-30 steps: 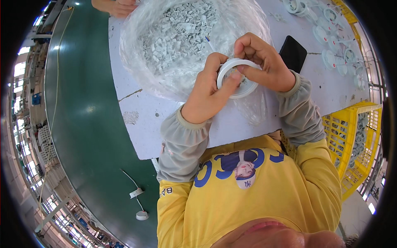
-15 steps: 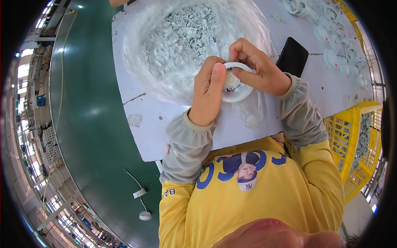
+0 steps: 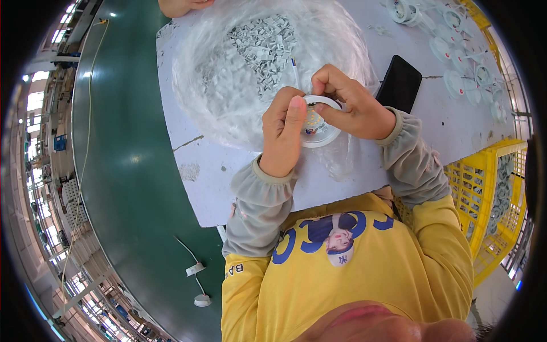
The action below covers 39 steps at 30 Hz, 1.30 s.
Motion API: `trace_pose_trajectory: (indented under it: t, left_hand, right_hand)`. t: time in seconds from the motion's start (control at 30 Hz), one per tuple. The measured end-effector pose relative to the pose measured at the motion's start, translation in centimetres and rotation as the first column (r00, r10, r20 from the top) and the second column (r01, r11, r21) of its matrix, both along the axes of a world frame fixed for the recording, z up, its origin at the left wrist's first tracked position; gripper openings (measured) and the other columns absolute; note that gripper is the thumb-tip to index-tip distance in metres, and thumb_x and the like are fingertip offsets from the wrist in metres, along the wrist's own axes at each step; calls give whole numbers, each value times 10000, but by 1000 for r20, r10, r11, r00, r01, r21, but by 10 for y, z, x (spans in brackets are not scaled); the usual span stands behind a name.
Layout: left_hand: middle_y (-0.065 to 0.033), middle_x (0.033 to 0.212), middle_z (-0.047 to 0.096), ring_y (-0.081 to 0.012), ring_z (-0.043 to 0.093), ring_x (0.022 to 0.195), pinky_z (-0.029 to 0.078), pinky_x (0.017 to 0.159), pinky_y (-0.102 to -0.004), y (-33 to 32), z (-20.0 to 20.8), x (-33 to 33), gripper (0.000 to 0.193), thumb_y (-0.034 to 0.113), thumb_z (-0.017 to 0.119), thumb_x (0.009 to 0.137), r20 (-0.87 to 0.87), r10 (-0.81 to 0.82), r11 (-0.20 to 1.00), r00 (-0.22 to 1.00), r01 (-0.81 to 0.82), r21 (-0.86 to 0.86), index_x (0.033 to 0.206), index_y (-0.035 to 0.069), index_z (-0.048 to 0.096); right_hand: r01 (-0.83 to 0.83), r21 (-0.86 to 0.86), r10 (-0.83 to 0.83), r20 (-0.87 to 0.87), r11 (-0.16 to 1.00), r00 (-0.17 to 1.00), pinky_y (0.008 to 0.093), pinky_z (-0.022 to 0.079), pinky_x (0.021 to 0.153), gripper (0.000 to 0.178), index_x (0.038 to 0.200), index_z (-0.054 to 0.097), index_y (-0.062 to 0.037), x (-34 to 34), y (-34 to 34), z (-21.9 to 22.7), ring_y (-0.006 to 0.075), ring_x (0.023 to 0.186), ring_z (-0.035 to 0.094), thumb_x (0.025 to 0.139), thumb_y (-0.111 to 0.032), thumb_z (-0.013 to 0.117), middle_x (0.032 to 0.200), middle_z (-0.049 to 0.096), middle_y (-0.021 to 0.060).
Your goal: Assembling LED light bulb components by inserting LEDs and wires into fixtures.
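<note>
Between my two hands is a round white LED downlight (image 3: 323, 141), its ring-shaped rim around a face with small yellow LEDs. My left hand (image 3: 283, 128) grips the rim at its left side, thumb on top. My right hand (image 3: 356, 105) pinches the upper right of the rim, with thumb and curled fingers closed on it. A thin white cable (image 3: 294, 68) with coloured wire ends sticks up beyond the light. Just past my hands lies a clear plastic bag (image 3: 199, 108), opened wide, holding a heap of small white plastic pieces (image 3: 265, 48).
A black phone (image 3: 400, 82) lies right of my hands. More white light fittings (image 3: 456, 54) are spread at the far right of the table. Yellow crates (image 3: 476, 176) stand at right. Another person's hand (image 3: 181, 5) shows at the far edge. Two fittings (image 3: 195, 269) lie on the green floor.
The light has tilted in my hands, and both hands have shifted slightly toward me. Another person's hand has come further into view at the far edge.
</note>
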<state>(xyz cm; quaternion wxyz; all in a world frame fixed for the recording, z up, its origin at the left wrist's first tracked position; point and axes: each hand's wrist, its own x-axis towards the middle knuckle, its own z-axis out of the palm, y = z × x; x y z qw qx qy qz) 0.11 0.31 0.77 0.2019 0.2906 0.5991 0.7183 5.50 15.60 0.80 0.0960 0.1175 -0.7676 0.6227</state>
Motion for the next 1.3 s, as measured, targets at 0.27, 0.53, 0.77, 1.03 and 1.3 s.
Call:
trace_pose_trajectory:
  t: [0.27, 0.53, 0.77, 1.03, 1.3]
  left_hand:
    - [29, 674, 414, -46, 332, 622, 292, 553, -208, -1, 0, -1, 282, 242, 407, 931, 53, 20, 1000, 998, -20, -8, 759, 33, 484]
    - [22, 679, 420, -54, 342, 636, 300, 569, -217, -1, -3, -1, 296, 258, 394, 931, 40, 5, 1000, 999, -5, -11, 772, 28, 490]
    - [8, 700, 441, -67, 360, 654, 303, 581, -220, 1, -2, 4, 298, 259, 378, 931, -40, 84, 996, 996, -85, -31, 812, 12, 492]
    - [-4, 726, 467, -67, 390, 664, 320, 586, -217, -4, -2, 0, 311, 279, 379, 920, -8, 5, 995, 1000, -6, -97, 832, 6, 499]
    - [10, 709, 456, -58, 378, 656, 321, 595, -212, -7, 2, -4, 266, 237, 407, 919, 10, -48, 998, 999, 48, -41, 804, 14, 496]
  right_hand:
    - [14, 62, -17, 48, 998, 999, 209, 355, 625, 229, 931, 382, -35, 4, -4, 10, 86, 688, 384, 763, 54, 511, 795, 373, 30]
    - [93, 167, -86, -48, 982, 995, 261, 385, 504, 271, 954, 382, -60, 5, -3, 11, 158, 555, 476, 752, -34, 560, 728, 508, 66]
    - [77, 35, -76, -42, 996, 996, 230, 367, 509, 320, 1004, 373, -59, 2, -2, 2, 116, 568, 461, 748, -29, 563, 714, 545, 49]
    - [-15, 22, 14, 30, 1000, 999, 227, 351, 578, 302, 1002, 362, -54, 4, 3, 7, 89, 644, 428, 760, 11, 531, 747, 495, 28]
    - [-32, -13, 32, 56, 999, 998, 225, 356, 619, 252, 953, 371, -42, 5, -3, 5, 80, 693, 417, 764, 42, 515, 783, 422, 17]
